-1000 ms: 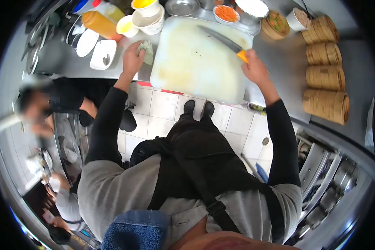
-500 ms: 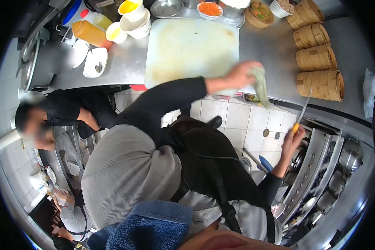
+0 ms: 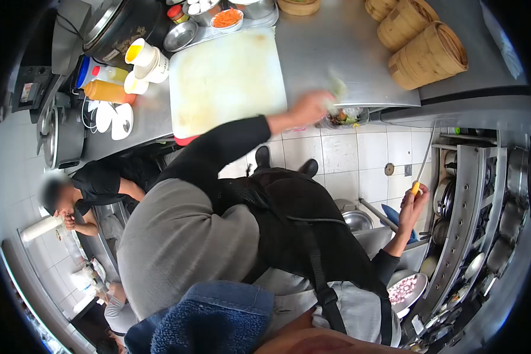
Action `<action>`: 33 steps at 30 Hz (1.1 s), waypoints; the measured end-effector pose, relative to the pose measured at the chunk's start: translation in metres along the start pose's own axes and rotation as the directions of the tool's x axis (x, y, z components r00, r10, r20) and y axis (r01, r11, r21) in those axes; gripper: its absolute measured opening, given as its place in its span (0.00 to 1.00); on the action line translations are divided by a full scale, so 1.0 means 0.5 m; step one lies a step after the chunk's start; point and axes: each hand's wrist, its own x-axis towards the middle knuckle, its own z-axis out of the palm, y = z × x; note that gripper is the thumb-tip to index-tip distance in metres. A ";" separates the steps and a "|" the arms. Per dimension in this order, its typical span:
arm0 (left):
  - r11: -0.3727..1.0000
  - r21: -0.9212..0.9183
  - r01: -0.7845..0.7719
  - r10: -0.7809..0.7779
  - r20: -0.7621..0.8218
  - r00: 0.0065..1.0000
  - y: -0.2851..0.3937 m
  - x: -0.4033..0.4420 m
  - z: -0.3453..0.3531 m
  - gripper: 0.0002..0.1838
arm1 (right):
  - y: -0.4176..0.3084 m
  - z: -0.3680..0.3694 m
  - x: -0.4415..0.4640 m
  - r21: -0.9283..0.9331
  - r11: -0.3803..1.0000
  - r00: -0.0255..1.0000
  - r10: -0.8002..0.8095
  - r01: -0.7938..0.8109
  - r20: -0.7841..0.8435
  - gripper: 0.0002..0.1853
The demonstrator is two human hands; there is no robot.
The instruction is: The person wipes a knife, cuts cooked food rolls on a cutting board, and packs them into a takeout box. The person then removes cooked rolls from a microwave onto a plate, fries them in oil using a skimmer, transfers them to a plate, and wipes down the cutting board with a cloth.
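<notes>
My left hand [image 3: 310,107] reaches past the right front corner of the white cutting board [image 3: 227,76], closed on a pale green cloth [image 3: 338,88] that is smeared by motion. Just below the cloth, a bin with food scraps [image 3: 345,117] sits at the counter's front edge. Off to the right, my right hand [image 3: 413,209] is wrapped round the yellow handle of a knife [image 3: 423,162], its long thin blade pointing up and away from me. The board's surface is bare, with faint yellowish stains.
Bamboo steamers [image 3: 428,56] stand at the right of the steel counter [image 3: 336,41]. A bowl of shredded carrot [image 3: 227,19], sauce bottles [image 3: 107,91] and white tubs [image 3: 150,64] are around the board. A co-worker [image 3: 109,180] is at the left. Shelves with pans [image 3: 472,218] flank my right side.
My view has shifted, with the counter moving up and left. My left hand and the cloth have moved off the board's right edge to above the scrap bin. The knife stays in my right hand.
</notes>
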 end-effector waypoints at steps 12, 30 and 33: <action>0.644 0.716 -0.270 0.092 0.279 0.956 -0.049 0.187 -0.002 0.29 | 0.070 -0.129 -0.044 0.001 0.952 0.943 0.304 -0.307 -0.136 0.19; 0.113 -0.168 0.979 -0.020 0.985 0.172 0.249 0.188 0.579 0.22 | 0.056 0.133 0.069 -0.348 0.874 0.854 0.129 -0.338 -0.504 0.16; 0.230 -0.159 0.960 -0.074 0.981 0.180 0.270 0.211 0.594 0.21 | 0.050 0.110 0.056 -0.551 0.782 0.876 -0.014 -0.291 -0.482 0.09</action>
